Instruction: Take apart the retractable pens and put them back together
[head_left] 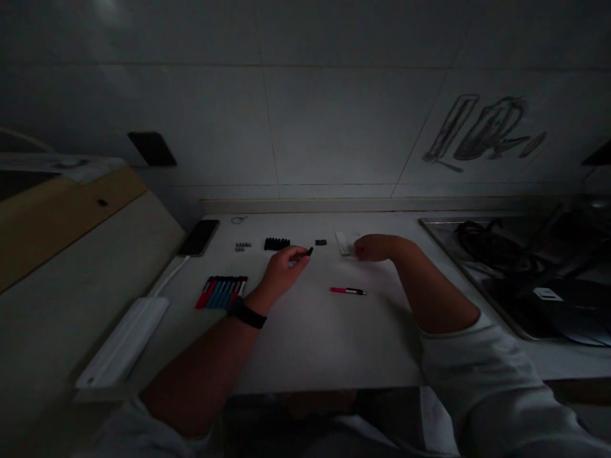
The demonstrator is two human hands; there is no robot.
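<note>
Above the counter's middle, my left hand (282,272) pinches a small black part (310,251) that resembles a pen piece. My right hand (370,248), closed and slightly blurred, is beside a group of thin white sticks (342,243); what its fingers hold, if anything, is hidden. Between the hands lie several tiny dark pieces (321,242). Behind the left hand is a row of short black parts (277,243), with small metallic pieces that look like springs (242,245) to its left. A red and black pen (348,291) lies nearer to me.
Left of my wrist are several red and blue pen barrels (221,292). A phone (199,237) and a white power strip (125,343) lie along the left side. At right, a dark hob or tray (501,302) carries black items. A tiled wall (334,133) stands behind.
</note>
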